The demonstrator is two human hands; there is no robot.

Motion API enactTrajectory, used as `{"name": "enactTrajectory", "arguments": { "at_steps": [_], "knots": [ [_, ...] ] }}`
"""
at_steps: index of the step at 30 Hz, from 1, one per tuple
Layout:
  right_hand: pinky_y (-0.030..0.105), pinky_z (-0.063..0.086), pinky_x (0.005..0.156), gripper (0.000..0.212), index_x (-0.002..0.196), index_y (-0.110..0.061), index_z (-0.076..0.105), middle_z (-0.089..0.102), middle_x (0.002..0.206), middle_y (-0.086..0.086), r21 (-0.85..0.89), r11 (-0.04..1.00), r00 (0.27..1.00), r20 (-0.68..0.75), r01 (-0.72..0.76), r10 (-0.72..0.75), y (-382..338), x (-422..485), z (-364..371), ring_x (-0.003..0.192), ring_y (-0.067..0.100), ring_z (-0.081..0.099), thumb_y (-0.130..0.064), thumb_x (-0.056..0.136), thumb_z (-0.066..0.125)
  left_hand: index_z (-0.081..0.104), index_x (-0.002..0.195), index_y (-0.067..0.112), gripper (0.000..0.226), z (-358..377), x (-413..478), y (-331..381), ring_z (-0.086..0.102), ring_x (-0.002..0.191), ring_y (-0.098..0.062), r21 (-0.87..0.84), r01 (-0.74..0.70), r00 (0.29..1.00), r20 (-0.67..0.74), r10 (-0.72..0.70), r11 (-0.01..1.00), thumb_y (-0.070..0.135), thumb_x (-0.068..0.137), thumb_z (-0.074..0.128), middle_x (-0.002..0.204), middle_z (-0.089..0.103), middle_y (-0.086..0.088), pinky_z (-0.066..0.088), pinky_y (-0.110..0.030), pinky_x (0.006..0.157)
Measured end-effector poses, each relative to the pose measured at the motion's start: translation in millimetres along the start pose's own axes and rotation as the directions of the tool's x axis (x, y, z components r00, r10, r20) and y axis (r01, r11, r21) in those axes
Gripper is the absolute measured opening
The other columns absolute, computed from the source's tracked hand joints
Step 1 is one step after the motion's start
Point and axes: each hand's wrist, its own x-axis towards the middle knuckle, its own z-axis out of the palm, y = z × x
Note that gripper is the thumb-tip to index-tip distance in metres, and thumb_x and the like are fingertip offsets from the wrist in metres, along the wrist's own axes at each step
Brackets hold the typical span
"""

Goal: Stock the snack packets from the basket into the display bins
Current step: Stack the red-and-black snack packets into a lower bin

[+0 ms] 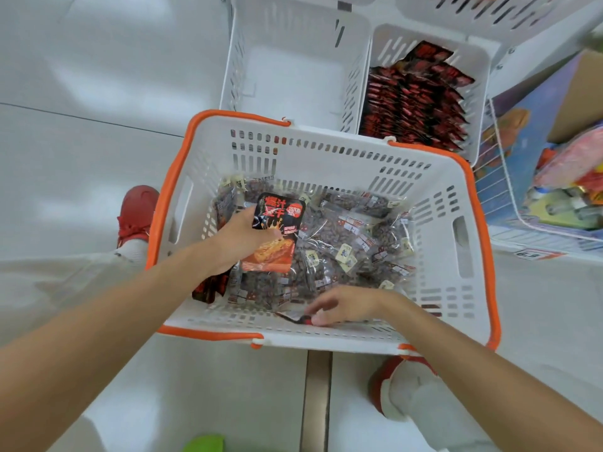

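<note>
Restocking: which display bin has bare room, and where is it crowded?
The left bin, beside the right bin, has a bare bottom. The right bin is packed with red packets. In the basket, only the near strip by the right hand is bare; clear packets crowd the rest.

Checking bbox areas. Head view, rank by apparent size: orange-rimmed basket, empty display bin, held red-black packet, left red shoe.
1. orange-rimmed basket
2. empty display bin, farther off
3. held red-black packet and left red shoe: alike, shoe partly hidden, unranked
</note>
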Motion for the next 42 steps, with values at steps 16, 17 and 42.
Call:
{"name": "enactTrajectory", "arguments": {
  "at_steps": [16,17,42],
  "knots": [
    [0.022,0.050,0.060,0.011,0.102,-0.018,0.061,0.066,0.096,0.000,0.222,0.834,0.438,-0.899,0.505,-0.026,-144.7,-20.5,-98.2,0.077,0.013,0.063,-0.026,0.100,0.054,0.061,0.116,0.016,0.030,-55.6,-39.6,56.5,0.065,0.078,-0.007,0.044,-0.284,0.933,-0.219,0.286,0.958,0.023,0.089,0.071,0.095,0.069,0.005,0.053,-0.022,0.070],
    [0.028,0.053,0.072,0.015,0.111,-0.018,0.057,0.065,0.105,0.002,0.262,0.858,0.471,-0.882,0.442,0.026,-144.6,-10.0,-93.2,0.086,0.017,0.063,-0.027,0.099,0.054,0.061,0.112,0.014,0.023,-67.7,-44.7,57.5,0.063,0.073,-0.004,0.044,-0.301,0.915,-0.268,0.302,0.953,0.021,0.091,0.068,0.090,0.067,0.004,0.051,-0.018,0.067],
    [0.038,0.062,0.074,0.067,0.141,-0.021,0.044,0.067,0.113,0.013,0.571,0.322,0.527,-0.821,0.755,0.220,-134.7,-64.3,-108.2,0.093,0.024,0.071,0.015,0.086,0.060,0.053,0.126,0.026,0.026,-7.4,-30.5,82.1,0.060,0.101,-0.004,-0.021,-0.477,0.767,-0.499,0.404,0.879,0.033,0.101,0.050,0.111,0.065,0.013,0.048,-0.014,0.083]
  ]
}}
